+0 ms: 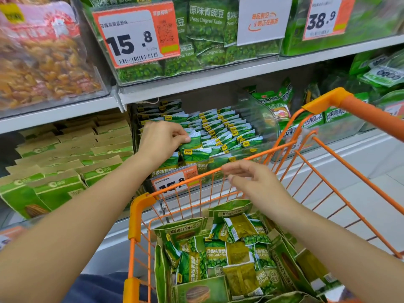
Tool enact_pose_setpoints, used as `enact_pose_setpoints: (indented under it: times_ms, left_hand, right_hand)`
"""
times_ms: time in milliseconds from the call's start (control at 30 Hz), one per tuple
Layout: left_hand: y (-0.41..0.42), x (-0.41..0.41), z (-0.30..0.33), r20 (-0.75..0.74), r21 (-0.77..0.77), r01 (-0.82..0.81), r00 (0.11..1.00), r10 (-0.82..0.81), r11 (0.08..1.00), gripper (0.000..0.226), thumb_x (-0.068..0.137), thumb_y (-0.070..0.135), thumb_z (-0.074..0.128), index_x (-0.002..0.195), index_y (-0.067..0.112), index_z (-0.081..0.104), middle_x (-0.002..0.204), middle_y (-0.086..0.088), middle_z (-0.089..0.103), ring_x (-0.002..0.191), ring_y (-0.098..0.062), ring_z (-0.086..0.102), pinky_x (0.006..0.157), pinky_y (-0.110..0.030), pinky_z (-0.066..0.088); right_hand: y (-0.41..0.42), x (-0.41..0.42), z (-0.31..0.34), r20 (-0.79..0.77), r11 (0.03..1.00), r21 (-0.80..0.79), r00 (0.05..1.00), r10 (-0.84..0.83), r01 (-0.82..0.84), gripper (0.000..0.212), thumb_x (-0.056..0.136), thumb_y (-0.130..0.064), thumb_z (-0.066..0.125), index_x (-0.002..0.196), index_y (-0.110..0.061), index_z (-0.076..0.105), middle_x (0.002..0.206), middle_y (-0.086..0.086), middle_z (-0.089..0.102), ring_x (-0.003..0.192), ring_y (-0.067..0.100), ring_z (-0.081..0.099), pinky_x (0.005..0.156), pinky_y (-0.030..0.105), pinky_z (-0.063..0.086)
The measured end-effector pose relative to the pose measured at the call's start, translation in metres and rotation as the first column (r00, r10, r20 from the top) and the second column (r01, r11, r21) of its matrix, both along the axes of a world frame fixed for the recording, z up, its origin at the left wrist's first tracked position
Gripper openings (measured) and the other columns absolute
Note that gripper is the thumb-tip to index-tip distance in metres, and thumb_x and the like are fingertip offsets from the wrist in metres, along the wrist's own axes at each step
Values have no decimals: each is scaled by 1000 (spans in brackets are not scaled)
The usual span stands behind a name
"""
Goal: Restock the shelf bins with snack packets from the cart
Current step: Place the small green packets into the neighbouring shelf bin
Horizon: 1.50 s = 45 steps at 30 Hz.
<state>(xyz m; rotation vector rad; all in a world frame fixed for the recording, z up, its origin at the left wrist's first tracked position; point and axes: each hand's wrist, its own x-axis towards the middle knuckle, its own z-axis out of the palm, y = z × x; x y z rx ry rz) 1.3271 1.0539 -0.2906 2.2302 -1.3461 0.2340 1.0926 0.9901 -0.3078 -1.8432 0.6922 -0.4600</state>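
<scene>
A clear shelf bin (pixel 267 119) on the middle shelf holds rows of small green pea packets (pixel 227 132). My left hand (pixel 162 138) reaches into the bin's front left and pinches one green packet (pixel 193 142) among the rows. My right hand (pixel 251 178) hovers over the far rim of the orange wire cart (pixel 328 169) with fingers loosely curled and nothing in it. Inside the cart lie several green garlic-pea packets (pixel 216 254) mixed with larger green pouches (pixel 185 231).
A price tag (pixel 172 180) hangs on the bin's front. Left of the bin stand rows of green and tan boxes (pixel 65 162). Above is a bin of original-taste pea bags (pixel 205 27) with a 15.8 tag. More green snack bags (pixel 282 103) lie to the right.
</scene>
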Motion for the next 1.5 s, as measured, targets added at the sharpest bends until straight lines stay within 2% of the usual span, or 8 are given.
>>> enact_pose_setpoints:
  times_ms: [200, 367, 500, 600, 933, 1167, 1333, 1500]
  left_hand:
    - [-4, 11, 5, 82, 232, -77, 995, 59, 970, 18, 91, 34, 65, 104, 24, 74, 104, 3, 73, 103, -18, 63, 108, -39, 30]
    - [0, 10, 14, 168, 317, -73, 986, 20, 946, 23, 97, 31, 54, 113, 25, 70, 112, -1, 71, 112, -25, 58, 102, -38, 34]
    - [32, 1, 24, 435, 349, -137, 900, -31, 927, 20, 98, 31, 50, 107, 23, 67, 107, -2, 68, 108, -27, 53, 83, -36, 35]
    - [51, -20, 19, 477, 505, -189, 874, -89, 842, 28, 95, 46, 52, 108, 23, 63, 107, -1, 67, 115, -25, 50, 96, -38, 30]
    - [54, -24, 13, 493, 576, -296, 869, -35, 762, 9, 96, 23, 55, 101, 21, 62, 99, -2, 68, 110, -24, 56, 114, -43, 18]
    - [45, -18, 19, 289, 684, -177, 956, -41, 707, 10, 98, 23, 49, 102, 16, 55, 95, -6, 53, 101, -28, 48, 83, -36, 28]
    - [36, -14, 30, 228, 778, -161, 973, -33, 607, 32, 96, 38, 56, 72, 18, 48, 72, 4, 46, 85, -23, 49, 95, -40, 29]
    - [37, -14, 30, 338, 633, -243, 941, 20, 735, 39, 92, 21, 59, 60, 18, 38, 65, 3, 43, 78, -22, 44, 99, -41, 29]
  right_hand:
    - [-7, 52, 7, -355, 912, -384, 935, -1, -145, 52, 101, -37, 41, 147, -14, 36, 151, 7, 37, 143, 23, 24, 113, 35, 20]
    - [2, 85, -9, -405, 874, -466, 912, -71, -139, 52, 103, -38, 33, 150, -17, 28, 141, 8, 50, 146, 21, 19, 119, 44, -4]
    - [7, 90, -14, -245, 865, -492, 969, -35, -93, 44, 103, -29, 37, 147, -23, 36, 134, 1, 57, 135, 17, 40, 120, 43, -1]
    - [11, 90, -17, -213, 866, -493, 976, -32, -79, 47, 102, -27, 38, 149, -21, 32, 89, -3, 66, 121, 21, 51, 121, 39, 3]
    - [1, 107, -9, -420, 871, -472, 903, -87, -135, 74, 98, -43, 42, 154, -11, 7, 60, -6, 53, 94, 20, 61, 121, 43, 3]
    - [8, 98, -7, -228, 920, -392, 970, -83, -14, 60, 99, -12, 42, 153, -21, 18, 118, 20, 64, 117, 32, 47, 118, 33, 14]
    - [1, 102, -13, -125, 955, -287, 985, -118, 78, 55, 96, -13, 54, 147, -19, 34, 122, 15, 63, 117, 27, 54, 116, 44, 24]
    - [0, 102, -12, -125, 953, -287, 982, -141, 101, 42, 96, -17, 57, 137, -8, 51, 129, 10, 62, 122, 21, 55, 113, 37, 32]
